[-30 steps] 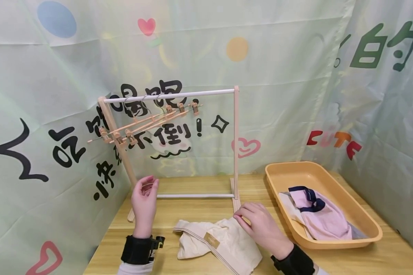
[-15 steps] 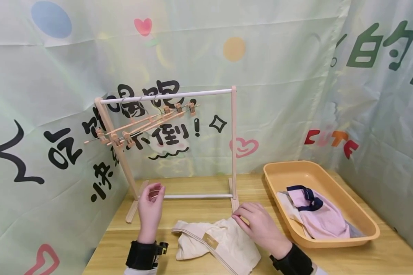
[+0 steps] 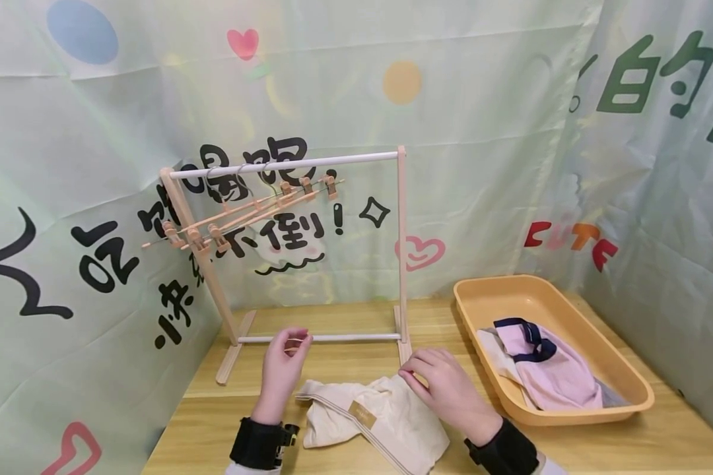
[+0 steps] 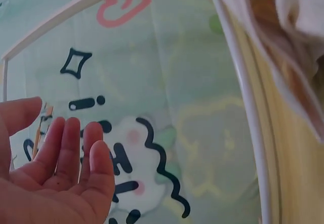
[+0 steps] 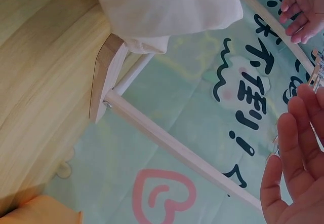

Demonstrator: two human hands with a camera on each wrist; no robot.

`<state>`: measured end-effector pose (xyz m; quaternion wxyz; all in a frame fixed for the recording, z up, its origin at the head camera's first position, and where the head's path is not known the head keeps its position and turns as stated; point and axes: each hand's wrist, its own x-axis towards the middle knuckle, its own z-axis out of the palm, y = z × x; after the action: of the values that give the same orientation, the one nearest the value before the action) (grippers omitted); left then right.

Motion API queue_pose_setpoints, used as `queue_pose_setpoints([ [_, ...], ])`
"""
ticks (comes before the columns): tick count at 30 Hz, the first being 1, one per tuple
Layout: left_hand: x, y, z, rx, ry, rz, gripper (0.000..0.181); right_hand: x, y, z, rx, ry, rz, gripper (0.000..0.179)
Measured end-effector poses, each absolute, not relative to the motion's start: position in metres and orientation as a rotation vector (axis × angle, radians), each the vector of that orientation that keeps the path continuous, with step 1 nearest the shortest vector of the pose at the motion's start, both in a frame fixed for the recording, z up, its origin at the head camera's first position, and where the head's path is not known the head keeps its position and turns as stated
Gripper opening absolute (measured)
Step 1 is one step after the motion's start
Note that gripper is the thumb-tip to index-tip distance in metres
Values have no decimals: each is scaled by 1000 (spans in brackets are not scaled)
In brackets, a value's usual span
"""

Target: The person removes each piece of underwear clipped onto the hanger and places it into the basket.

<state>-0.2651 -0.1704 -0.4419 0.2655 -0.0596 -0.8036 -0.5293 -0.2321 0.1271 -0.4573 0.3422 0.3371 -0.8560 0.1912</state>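
Observation:
Cream underpants (image 3: pixel 392 410) with a striped waistband and a tan label lie crumpled on the wooden table. My left hand (image 3: pixel 284 371) hovers up and left of them, fingers loosely bent with nothing in them. At their right side my right hand (image 3: pixel 449 396) overlaps the cloth's upper edge. In the right wrist view its relaxed fingers (image 5: pixel 289 148) show nothing held, and the cream cloth (image 5: pixel 172 6) appears apart from them. Behind stands a wooden drying rack (image 3: pixel 402 244) with a white top rod, from which several clip hangers (image 3: pixel 261 212) hang at a slant.
On the right, an orange plastic tub (image 3: pixel 546 287) holds a pink garment (image 3: pixel 555 376) with navy trim, over paler and grey cloth. A printed curtain (image 3: pixel 481 165) encloses the table (image 3: pixel 208 415) at the back and sides. The rack's lower rod (image 3: pixel 356 338) runs behind my hands.
My left hand has moved right and down, towards the underpants. My right hand and the underpants stay in place, and the head view has shifted slightly.

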Motion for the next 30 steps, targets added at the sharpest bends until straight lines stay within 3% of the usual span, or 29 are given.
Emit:
queue_pose_setpoints([
  [17,-264,-150,-461,-321,-2285,-1392,12,-232,123,-462,892,-2294,494,4],
  [30,-257,-145,-464,-404,-2447,-1310,20,-234,119,-471,936,-2329,465,7],
])
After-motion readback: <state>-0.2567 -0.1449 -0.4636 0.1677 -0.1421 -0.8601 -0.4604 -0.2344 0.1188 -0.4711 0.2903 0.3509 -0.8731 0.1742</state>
